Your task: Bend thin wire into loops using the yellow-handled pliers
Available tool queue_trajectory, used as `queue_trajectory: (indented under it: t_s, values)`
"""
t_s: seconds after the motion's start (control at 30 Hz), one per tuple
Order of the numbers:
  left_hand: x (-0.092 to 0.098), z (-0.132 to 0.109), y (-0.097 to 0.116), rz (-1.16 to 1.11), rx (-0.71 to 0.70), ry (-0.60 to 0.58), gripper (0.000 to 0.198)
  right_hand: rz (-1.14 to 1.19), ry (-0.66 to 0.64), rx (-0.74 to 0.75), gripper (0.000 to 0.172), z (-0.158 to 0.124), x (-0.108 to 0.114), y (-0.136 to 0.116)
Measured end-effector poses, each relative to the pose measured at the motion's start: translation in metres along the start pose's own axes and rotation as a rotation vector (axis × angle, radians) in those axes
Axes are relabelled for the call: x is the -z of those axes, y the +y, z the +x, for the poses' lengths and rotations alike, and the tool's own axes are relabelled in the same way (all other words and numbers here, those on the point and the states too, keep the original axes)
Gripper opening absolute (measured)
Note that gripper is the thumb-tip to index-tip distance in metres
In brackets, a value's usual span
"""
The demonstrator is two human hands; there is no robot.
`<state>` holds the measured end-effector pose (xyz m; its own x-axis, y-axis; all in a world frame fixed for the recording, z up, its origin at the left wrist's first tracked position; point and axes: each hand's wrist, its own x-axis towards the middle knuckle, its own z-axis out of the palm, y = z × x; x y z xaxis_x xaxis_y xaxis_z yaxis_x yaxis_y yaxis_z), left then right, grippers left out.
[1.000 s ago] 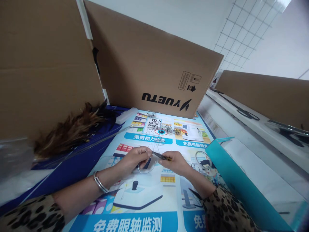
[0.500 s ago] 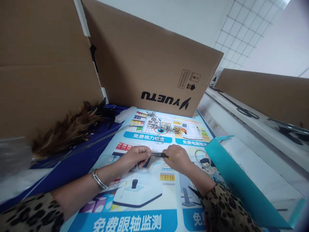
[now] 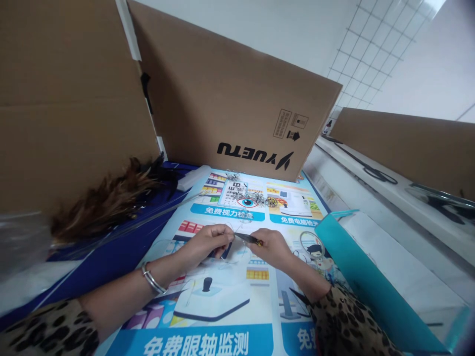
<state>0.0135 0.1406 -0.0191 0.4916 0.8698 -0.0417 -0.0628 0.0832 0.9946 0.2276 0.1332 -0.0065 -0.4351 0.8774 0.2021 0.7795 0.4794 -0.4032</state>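
Observation:
Over the middle of the printed sheet (image 3: pixel 256 291), my left hand (image 3: pixel 213 240) pinches a thin wire (image 3: pixel 230 226) bent into a loop. My right hand (image 3: pixel 272 247) is closed round a pair of pliers (image 3: pixel 249 238) with dark jaws and yellow on the handle. The jaw tips point left and meet the wire right beside my left fingertips. Whether the jaws grip the wire is too small to tell. Beyond my hands lies a scatter of tangled wire pieces (image 3: pixel 256 199) on the sheet. A wire ring (image 3: pixel 312 244) rests to the right of my right hand.
A cardboard box panel (image 3: pixel 230 99) stands upright across the back, with another cardboard wall (image 3: pixel 74 109) at left. Brown feathers (image 3: pixel 100 207) and a clear plastic bag (image 3: pixel 24 242) lie on the left. A teal box (image 3: pixel 356 277) is at right. Scissors (image 3: pixel 378 174) lie on the white ledge beyond.
The pliers have turned, their jaws now slanting up toward my left fingertips. My right hand has rotated and opened its grip a little. The wire loop has shifted in my left fingers.

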Motion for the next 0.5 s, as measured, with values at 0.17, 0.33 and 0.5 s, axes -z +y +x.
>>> queue_trajectory:
  t_s: [0.17,0.33,0.5]
  values:
    - [-0.0016,0.0010,-0.0006,0.020,-0.020,0.063,0.019,0.109,-0.025,-0.062,0.020,0.0003,-0.0023,0.0021]
    - [-0.0013,0.0015,-0.0008,0.059,-0.041,0.118,0.017,0.168,-0.068,-0.071,0.029,-0.0014,-0.0049,0.0028]
    - [-0.0008,0.0000,0.0024,0.043,-0.051,0.103,0.019,0.121,-0.053,-0.005,0.018,-0.0009,-0.0027,0.0016]
